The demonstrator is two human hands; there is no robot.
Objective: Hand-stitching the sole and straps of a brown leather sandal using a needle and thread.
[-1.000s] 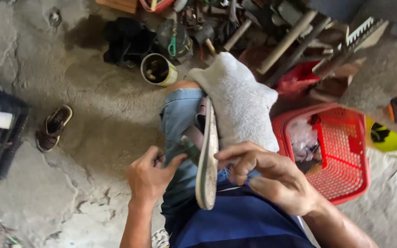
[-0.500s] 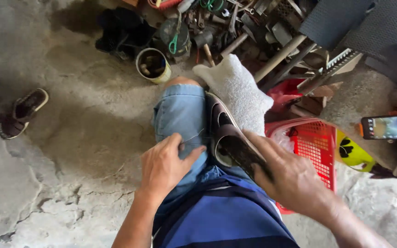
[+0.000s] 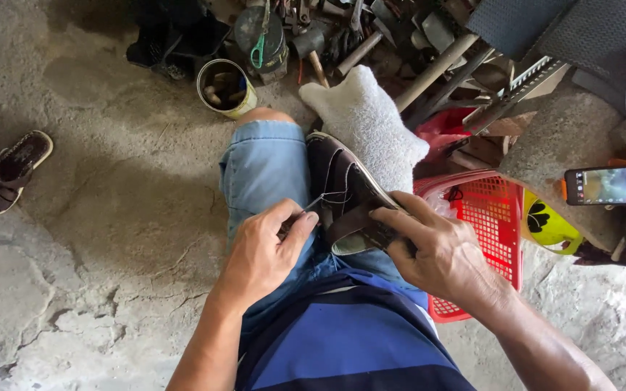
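One shoe: a dark brown leather shoe (image 3: 345, 192) with a pale sole edge lies across the seated person's lap, between the two hands, its toe pointing away.
Thread: a thin pale thread (image 3: 325, 197) runs from the shoe's side to the left fingertips.
Left hand: the left hand (image 3: 262, 250) rests on the denim-covered thigh, thumb and forefinger pinched shut on the thread just beside the shoe.
Right hand: the right hand (image 3: 436, 250) grasps the shoe's heel end, fingers wrapped over its upper.
Cloth: a grey-white towel (image 3: 371, 123) is draped over the right knee, touching the shoe's toe.
Basket: a red plastic basket (image 3: 490, 232) sits on the floor just beside the right arm.
Tin: an open tin can (image 3: 226, 88) stands on the concrete beyond the left knee.
Tools: a heap of hammers and hand tools (image 3: 371, 36) lies at the top.
Sandal: a brown sandal (image 3: 10, 170) lies well apart on the left.
Phone: a smartphone (image 3: 614, 185) rests at the right edge.
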